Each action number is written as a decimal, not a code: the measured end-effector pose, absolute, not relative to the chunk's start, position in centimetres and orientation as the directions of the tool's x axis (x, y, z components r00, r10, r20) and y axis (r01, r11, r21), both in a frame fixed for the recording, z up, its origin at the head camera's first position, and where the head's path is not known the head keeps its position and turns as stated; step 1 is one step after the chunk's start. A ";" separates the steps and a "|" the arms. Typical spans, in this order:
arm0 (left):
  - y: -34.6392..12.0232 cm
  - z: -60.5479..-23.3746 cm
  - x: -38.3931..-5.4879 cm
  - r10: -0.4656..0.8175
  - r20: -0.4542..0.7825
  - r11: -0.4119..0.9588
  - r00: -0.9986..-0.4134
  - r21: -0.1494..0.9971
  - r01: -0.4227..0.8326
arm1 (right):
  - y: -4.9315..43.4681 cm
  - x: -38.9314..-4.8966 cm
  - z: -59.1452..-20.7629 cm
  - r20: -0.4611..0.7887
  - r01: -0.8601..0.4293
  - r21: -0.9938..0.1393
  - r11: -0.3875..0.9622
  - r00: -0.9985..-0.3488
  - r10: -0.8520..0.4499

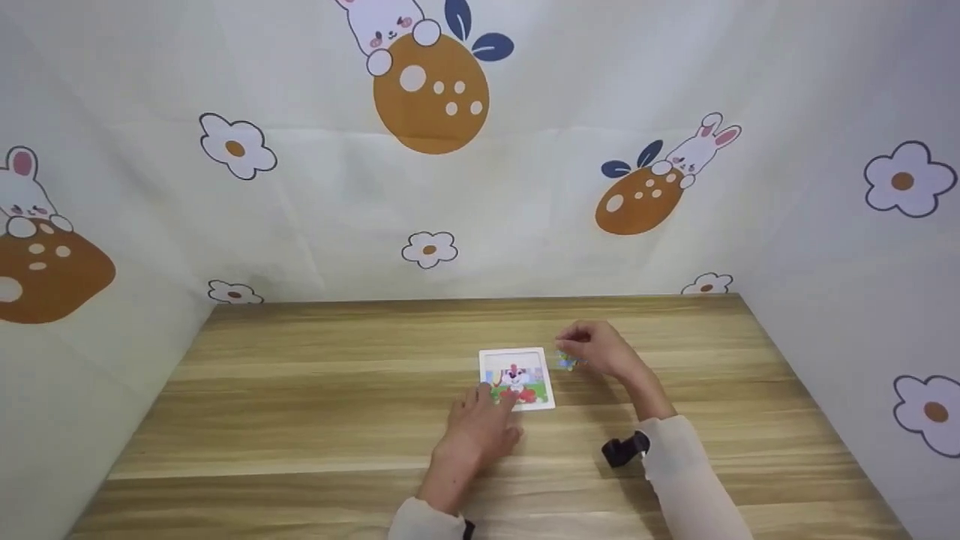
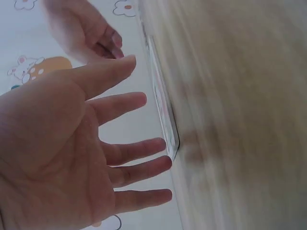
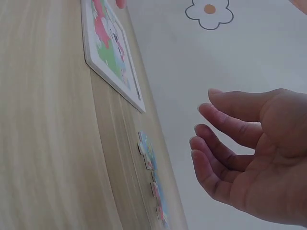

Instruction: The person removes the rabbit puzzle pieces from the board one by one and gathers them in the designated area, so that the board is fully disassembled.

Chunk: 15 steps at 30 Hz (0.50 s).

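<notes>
A square jigsaw puzzle in a white tray (image 1: 550,386) lies flat on the table. Its lower part shows a cartoon animal in red on green; a pale strip of bare tray runs along the top. My left hand (image 1: 478,426) is over the tray's lower left corner, its fingers (image 2: 139,171) spread and fairly straight. To the right of the tray my right hand (image 1: 604,351) hovers close over loose puzzle pieces (image 1: 568,361), partly hiding them. Several colourful pieces (image 3: 148,151) lie on the table in the right wrist view. The right fingers (image 3: 216,143) are loosely bent with nothing between them.
The wood-grain table (image 1: 300,412) reaches back to a pale curtain (image 1: 315,187) printed with rabbits, orange fruit and flowers, which also closes off both sides. A black wrist-worn device (image 1: 624,450) sticks out from the right sleeve (image 1: 682,457).
</notes>
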<state>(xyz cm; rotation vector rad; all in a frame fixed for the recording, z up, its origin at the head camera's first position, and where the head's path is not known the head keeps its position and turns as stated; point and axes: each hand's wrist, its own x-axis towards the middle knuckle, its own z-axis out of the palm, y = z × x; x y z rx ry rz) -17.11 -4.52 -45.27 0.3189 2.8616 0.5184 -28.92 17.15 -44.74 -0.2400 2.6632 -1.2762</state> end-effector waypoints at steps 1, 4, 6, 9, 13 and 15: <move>-4.5 -45.3 -17.0 0.246 -0.179 0.920 -0.953 0.351 0.172 | 16.9 -28.9 -44.8 -0.085 -0.076 -0.777 0.625 -0.971 -0.224; -4.7 -45.1 -16.9 0.257 -0.200 0.921 -0.945 0.348 0.176 | 16.2 -28.9 -44.8 -0.090 -0.081 -0.765 0.639 -0.969 -0.231; -4.8 -44.9 -16.8 0.285 -0.210 0.912 -0.935 0.360 0.198 | 15.8 -29.0 -44.8 -0.091 -0.088 -0.758 0.646 -0.967 -0.239; -4.9 -44.7 -16.8 0.336 -0.223 0.896 -0.915 0.374 0.239 | 14.9 -29.1 -44.7 -0.086 -0.109 -0.761 0.640 -0.960 -0.266; -4.8 -44.6 -17.0 0.378 -0.249 0.891 -0.892 0.360 0.278 | 13.6 -29.3 -44.5 -0.080 -0.140 -0.769 0.624 -0.947 -0.310; -4.6 -44.6 -17.0 0.391 -0.260 0.888 -0.883 0.359 0.287 | 12.9 -29.4 -44.5 -0.090 -0.141 -0.778 0.613 -0.940 -0.330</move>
